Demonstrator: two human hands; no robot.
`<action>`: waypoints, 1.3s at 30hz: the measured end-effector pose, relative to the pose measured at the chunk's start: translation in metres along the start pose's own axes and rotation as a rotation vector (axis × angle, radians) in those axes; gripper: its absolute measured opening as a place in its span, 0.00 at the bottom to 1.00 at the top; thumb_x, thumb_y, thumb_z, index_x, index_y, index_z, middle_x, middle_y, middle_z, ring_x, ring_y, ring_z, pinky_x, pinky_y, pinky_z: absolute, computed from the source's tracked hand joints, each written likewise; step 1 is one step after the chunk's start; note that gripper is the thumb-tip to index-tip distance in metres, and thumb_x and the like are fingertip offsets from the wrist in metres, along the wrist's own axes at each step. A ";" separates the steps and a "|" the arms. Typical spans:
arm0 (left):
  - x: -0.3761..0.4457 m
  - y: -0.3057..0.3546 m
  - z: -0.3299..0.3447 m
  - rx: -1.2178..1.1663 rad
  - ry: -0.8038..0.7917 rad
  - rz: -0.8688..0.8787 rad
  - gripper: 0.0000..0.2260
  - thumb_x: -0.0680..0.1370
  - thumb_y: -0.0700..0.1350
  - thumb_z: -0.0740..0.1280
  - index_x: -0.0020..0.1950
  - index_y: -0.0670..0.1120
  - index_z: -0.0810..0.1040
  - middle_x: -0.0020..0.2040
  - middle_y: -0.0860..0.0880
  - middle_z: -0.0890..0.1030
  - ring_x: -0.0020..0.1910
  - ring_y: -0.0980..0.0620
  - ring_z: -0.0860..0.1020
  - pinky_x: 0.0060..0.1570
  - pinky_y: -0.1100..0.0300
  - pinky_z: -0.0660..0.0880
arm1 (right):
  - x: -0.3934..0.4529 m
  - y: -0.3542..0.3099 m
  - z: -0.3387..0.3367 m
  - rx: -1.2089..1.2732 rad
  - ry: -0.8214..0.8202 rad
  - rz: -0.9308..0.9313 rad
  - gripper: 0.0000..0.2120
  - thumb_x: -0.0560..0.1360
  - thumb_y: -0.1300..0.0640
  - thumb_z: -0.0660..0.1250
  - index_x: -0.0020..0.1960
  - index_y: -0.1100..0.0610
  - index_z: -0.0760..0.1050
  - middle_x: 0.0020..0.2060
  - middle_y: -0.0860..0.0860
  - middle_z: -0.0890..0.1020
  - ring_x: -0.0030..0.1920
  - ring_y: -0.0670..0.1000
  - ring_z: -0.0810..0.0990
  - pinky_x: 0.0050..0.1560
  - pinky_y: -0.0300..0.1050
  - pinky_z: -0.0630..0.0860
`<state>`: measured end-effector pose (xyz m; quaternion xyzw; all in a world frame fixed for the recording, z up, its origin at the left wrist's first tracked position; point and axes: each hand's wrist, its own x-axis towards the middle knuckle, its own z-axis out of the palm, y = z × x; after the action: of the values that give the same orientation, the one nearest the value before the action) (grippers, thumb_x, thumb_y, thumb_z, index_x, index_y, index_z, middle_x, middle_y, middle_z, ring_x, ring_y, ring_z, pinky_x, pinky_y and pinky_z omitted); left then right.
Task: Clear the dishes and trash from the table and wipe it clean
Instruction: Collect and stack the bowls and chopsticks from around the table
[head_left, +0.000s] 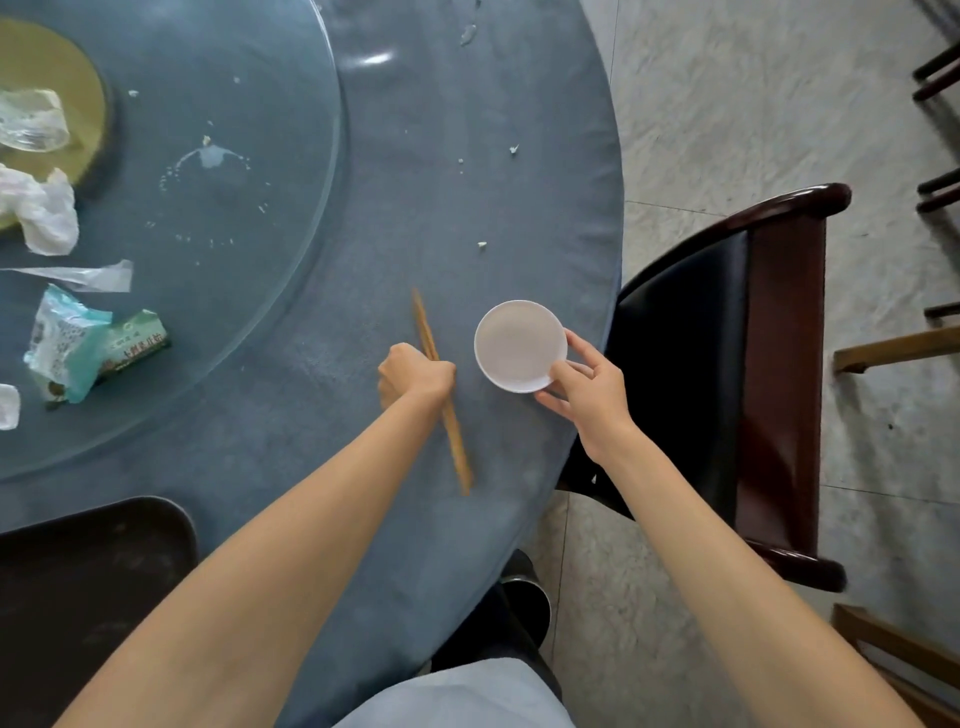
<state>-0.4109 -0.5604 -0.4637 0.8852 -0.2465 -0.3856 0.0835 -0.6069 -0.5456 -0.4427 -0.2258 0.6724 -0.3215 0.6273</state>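
Note:
My left hand (415, 376) grips a pair of wooden chopsticks (457, 447) in a fist over the blue tablecloth (415, 182). My right hand (587, 387) pinches the near rim of a small white dish (517, 343) close to the table's right edge. On the glass turntable (234, 197) lie trash pieces: a teal snack wrapper (72, 348), crumpled white tissue (44, 210), clear plastic (31, 119) and a plastic strip (83, 275). Crumbs and a wet spill (210, 156) dot the glass and cloth.
A dark tray (88, 587) sits at the table's near left edge. A dark wooden chair with a black seat (727, 338) stands right against the table edge. More chair legs (935, 197) stand on the tiled floor at far right.

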 end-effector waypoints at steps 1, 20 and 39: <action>0.000 -0.001 0.001 0.013 0.000 0.005 0.09 0.70 0.43 0.74 0.42 0.45 0.74 0.43 0.47 0.81 0.42 0.44 0.79 0.30 0.60 0.65 | 0.000 0.001 -0.001 0.005 0.002 0.003 0.25 0.77 0.68 0.66 0.68 0.45 0.76 0.53 0.54 0.87 0.53 0.55 0.87 0.50 0.47 0.85; -0.001 -0.051 -0.009 -0.061 -0.147 0.312 0.08 0.82 0.40 0.56 0.57 0.42 0.73 0.55 0.41 0.80 0.49 0.41 0.80 0.44 0.53 0.76 | -0.028 0.024 0.004 0.015 0.000 0.033 0.26 0.78 0.69 0.66 0.71 0.49 0.76 0.54 0.55 0.86 0.54 0.56 0.87 0.52 0.49 0.85; -0.096 -0.243 -0.162 -0.983 -0.361 0.214 0.12 0.86 0.44 0.59 0.64 0.43 0.78 0.38 0.50 0.72 0.27 0.58 0.65 0.22 0.68 0.63 | -0.175 0.070 0.105 -0.099 -0.269 -0.038 0.24 0.78 0.66 0.68 0.72 0.50 0.75 0.54 0.58 0.87 0.50 0.56 0.87 0.43 0.42 0.84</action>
<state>-0.2595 -0.3094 -0.3729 0.6311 -0.1361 -0.5910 0.4837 -0.4770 -0.3889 -0.3714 -0.3102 0.5930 -0.2665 0.6937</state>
